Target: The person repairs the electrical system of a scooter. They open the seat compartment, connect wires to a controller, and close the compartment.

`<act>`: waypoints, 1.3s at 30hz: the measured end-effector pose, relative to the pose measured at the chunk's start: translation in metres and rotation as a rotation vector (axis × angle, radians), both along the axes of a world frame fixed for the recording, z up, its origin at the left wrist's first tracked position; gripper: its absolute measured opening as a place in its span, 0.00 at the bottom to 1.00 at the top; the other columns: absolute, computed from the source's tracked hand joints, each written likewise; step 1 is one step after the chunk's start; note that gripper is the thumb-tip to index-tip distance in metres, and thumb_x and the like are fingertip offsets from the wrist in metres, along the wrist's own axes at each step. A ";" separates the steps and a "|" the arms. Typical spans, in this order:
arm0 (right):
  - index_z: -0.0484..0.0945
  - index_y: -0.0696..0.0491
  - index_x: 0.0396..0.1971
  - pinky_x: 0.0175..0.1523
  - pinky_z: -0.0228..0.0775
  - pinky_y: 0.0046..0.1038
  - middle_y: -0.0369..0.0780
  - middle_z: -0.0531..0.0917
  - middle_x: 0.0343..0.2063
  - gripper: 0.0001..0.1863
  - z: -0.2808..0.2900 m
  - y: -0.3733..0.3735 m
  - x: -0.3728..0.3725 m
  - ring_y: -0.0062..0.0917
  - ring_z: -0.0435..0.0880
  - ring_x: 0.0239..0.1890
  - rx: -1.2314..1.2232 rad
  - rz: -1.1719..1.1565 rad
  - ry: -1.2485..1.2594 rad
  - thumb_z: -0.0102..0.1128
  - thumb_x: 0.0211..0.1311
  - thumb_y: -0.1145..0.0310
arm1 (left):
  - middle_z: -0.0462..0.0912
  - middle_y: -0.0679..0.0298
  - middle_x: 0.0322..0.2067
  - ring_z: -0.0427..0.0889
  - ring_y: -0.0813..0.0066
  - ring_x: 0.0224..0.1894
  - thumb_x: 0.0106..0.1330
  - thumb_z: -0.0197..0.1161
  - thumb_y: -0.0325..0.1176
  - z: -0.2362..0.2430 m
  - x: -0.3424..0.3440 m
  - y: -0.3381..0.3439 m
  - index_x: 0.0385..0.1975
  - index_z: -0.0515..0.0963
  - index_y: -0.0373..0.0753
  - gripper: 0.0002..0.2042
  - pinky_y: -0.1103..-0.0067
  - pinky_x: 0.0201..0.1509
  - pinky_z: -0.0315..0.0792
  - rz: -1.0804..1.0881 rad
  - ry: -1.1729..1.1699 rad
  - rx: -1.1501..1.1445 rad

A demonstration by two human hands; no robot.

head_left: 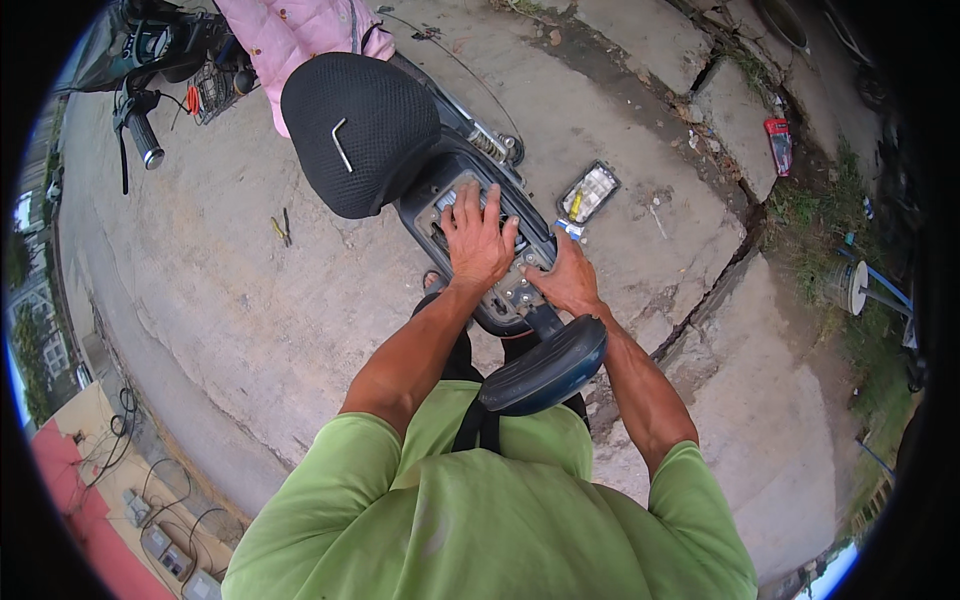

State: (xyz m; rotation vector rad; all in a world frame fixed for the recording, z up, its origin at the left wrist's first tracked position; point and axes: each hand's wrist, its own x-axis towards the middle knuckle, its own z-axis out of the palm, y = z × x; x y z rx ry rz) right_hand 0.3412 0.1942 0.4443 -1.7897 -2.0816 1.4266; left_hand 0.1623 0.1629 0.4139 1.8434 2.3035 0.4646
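Observation:
An electric scooter stands in front of me, its black mesh-covered seat (365, 130) tipped up and away from the open compartment (432, 205) beneath. My left hand (478, 238) lies over that compartment, fingers stretched and spread, palm down; what is under it is mostly hidden. Beside it, my right hand (570, 282) rests on the body's right edge. Its thumb lies on the bolted metal plate (518, 290), apart from the fingers at the outer side. Nearest me is the dark padded backrest (550, 368). An L-shaped hex key (343, 145) lies on the seat.
Pliers (283, 228) lie on the concrete at left. Right of the scooter sits a black tray (590, 192) with white and yellow contents. Farther right are a red package (778, 147) and cracked, grassy ground. The handlebar grip (146, 142) and pink cloth (290, 40) are ahead.

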 end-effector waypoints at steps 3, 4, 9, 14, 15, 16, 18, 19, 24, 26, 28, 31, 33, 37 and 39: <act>0.62 0.57 0.71 0.61 0.75 0.48 0.57 0.78 0.55 0.50 0.001 -0.001 0.001 0.54 0.81 0.57 -0.014 0.036 -0.027 0.75 0.51 0.53 | 0.65 0.48 0.69 0.60 0.47 0.73 0.71 0.61 0.45 0.000 -0.003 -0.003 0.70 0.66 0.41 0.30 0.51 0.75 0.52 0.012 -0.017 0.022; 0.62 0.57 0.71 0.61 0.74 0.48 0.57 0.78 0.56 0.50 0.000 -0.002 0.000 0.53 0.80 0.58 0.006 0.033 -0.025 0.75 0.51 0.53 | 0.65 0.48 0.69 0.60 0.48 0.73 0.71 0.61 0.45 0.000 -0.004 -0.003 0.70 0.66 0.42 0.30 0.51 0.75 0.52 0.021 -0.027 0.024; 0.64 0.58 0.70 0.66 0.70 0.45 0.54 0.74 0.61 0.48 0.001 -0.010 -0.004 0.51 0.76 0.63 0.126 0.034 0.055 0.75 0.51 0.55 | 0.73 0.51 0.64 0.68 0.49 0.68 0.71 0.62 0.39 0.006 -0.027 -0.005 0.63 0.74 0.39 0.22 0.57 0.72 0.59 0.006 -0.289 0.101; 0.66 0.59 0.69 0.68 0.68 0.44 0.53 0.73 0.63 0.47 -0.006 -0.010 -0.009 0.50 0.74 0.65 0.239 0.090 0.032 0.76 0.50 0.56 | 0.80 0.51 0.56 0.76 0.48 0.60 0.66 0.64 0.31 0.022 -0.062 -0.038 0.52 0.80 0.37 0.15 0.60 0.66 0.67 0.028 -0.450 0.224; 0.66 0.59 0.69 0.68 0.67 0.45 0.53 0.73 0.63 0.47 -0.009 -0.010 -0.011 0.50 0.73 0.65 0.272 0.111 0.043 0.76 0.50 0.56 | 0.80 0.52 0.56 0.76 0.48 0.60 0.65 0.65 0.30 0.023 -0.068 -0.052 0.51 0.81 0.37 0.15 0.60 0.66 0.67 0.016 -0.474 0.201; 0.66 0.58 0.69 0.68 0.68 0.44 0.53 0.74 0.62 0.46 -0.011 -0.010 -0.013 0.50 0.74 0.65 0.320 0.134 0.021 0.76 0.50 0.57 | 0.80 0.52 0.55 0.77 0.48 0.59 0.64 0.65 0.28 0.024 -0.072 -0.065 0.50 0.82 0.37 0.14 0.60 0.65 0.67 0.004 -0.498 0.179; 0.66 0.58 0.69 0.66 0.69 0.43 0.53 0.75 0.60 0.46 -0.009 -0.011 -0.021 0.49 0.75 0.64 0.415 0.180 -0.019 0.77 0.51 0.57 | 0.81 0.53 0.52 0.78 0.51 0.57 0.59 0.69 0.26 0.032 -0.074 -0.087 0.48 0.83 0.39 0.16 0.62 0.63 0.69 -0.072 -0.484 0.164; 0.67 0.57 0.69 0.68 0.68 0.44 0.51 0.73 0.63 0.48 -0.006 -0.011 -0.025 0.48 0.73 0.66 0.351 0.165 -0.025 0.78 0.50 0.53 | 0.81 0.55 0.52 0.77 0.51 0.57 0.58 0.71 0.27 0.037 -0.068 -0.098 0.48 0.83 0.39 0.16 0.62 0.62 0.69 -0.095 -0.466 0.141; 0.66 0.55 0.69 0.66 0.70 0.43 0.50 0.75 0.62 0.48 -0.007 -0.014 -0.030 0.47 0.75 0.65 0.375 0.172 -0.060 0.78 0.50 0.54 | 0.80 0.60 0.50 0.75 0.56 0.57 0.52 0.77 0.31 0.039 -0.039 -0.105 0.47 0.84 0.44 0.20 0.62 0.61 0.67 -0.160 -0.406 0.143; 0.67 0.55 0.69 0.65 0.71 0.42 0.50 0.75 0.61 0.47 -0.011 -0.015 -0.030 0.47 0.76 0.63 0.433 0.179 -0.066 0.77 0.49 0.57 | 0.78 0.62 0.45 0.75 0.57 0.54 0.52 0.77 0.32 0.024 -0.033 -0.098 0.44 0.84 0.43 0.18 0.63 0.58 0.67 -0.120 -0.399 0.149; 0.67 0.55 0.70 0.66 0.70 0.43 0.51 0.75 0.62 0.48 -0.010 -0.014 -0.030 0.47 0.75 0.65 0.391 0.188 -0.062 0.78 0.49 0.52 | 0.77 0.62 0.44 0.75 0.57 0.52 0.53 0.77 0.32 0.014 -0.032 -0.090 0.42 0.84 0.43 0.16 0.62 0.56 0.67 -0.070 -0.412 0.150; 0.67 0.55 0.69 0.66 0.70 0.43 0.51 0.75 0.62 0.48 -0.012 -0.014 -0.028 0.47 0.75 0.65 0.411 0.200 -0.060 0.77 0.49 0.51 | 0.79 0.61 0.41 0.77 0.56 0.50 0.56 0.75 0.34 0.015 -0.032 -0.078 0.38 0.85 0.43 0.11 0.62 0.53 0.67 -0.025 -0.424 0.119; 0.67 0.55 0.69 0.66 0.71 0.43 0.51 0.75 0.61 0.48 -0.011 -0.014 -0.027 0.47 0.75 0.64 0.425 0.206 -0.072 0.77 0.50 0.50 | 0.79 0.61 0.39 0.78 0.56 0.48 0.57 0.74 0.36 0.015 -0.035 -0.070 0.37 0.85 0.43 0.10 0.62 0.53 0.68 -0.045 -0.400 0.077; 0.68 0.55 0.68 0.64 0.72 0.43 0.49 0.76 0.61 0.47 -0.011 -0.012 -0.028 0.46 0.76 0.63 0.385 0.193 -0.067 0.74 0.53 0.45 | 0.80 0.61 0.36 0.80 0.57 0.46 0.59 0.72 0.39 0.010 -0.042 -0.063 0.34 0.85 0.43 0.09 0.61 0.51 0.67 -0.143 -0.311 0.057; 0.68 0.55 0.68 0.63 0.73 0.44 0.50 0.76 0.60 0.47 -0.012 -0.012 -0.031 0.47 0.78 0.62 0.368 0.132 -0.067 0.74 0.53 0.44 | 0.80 0.61 0.35 0.80 0.58 0.44 0.59 0.72 0.39 0.010 -0.040 -0.060 0.33 0.85 0.43 0.08 0.61 0.49 0.67 -0.196 -0.238 0.067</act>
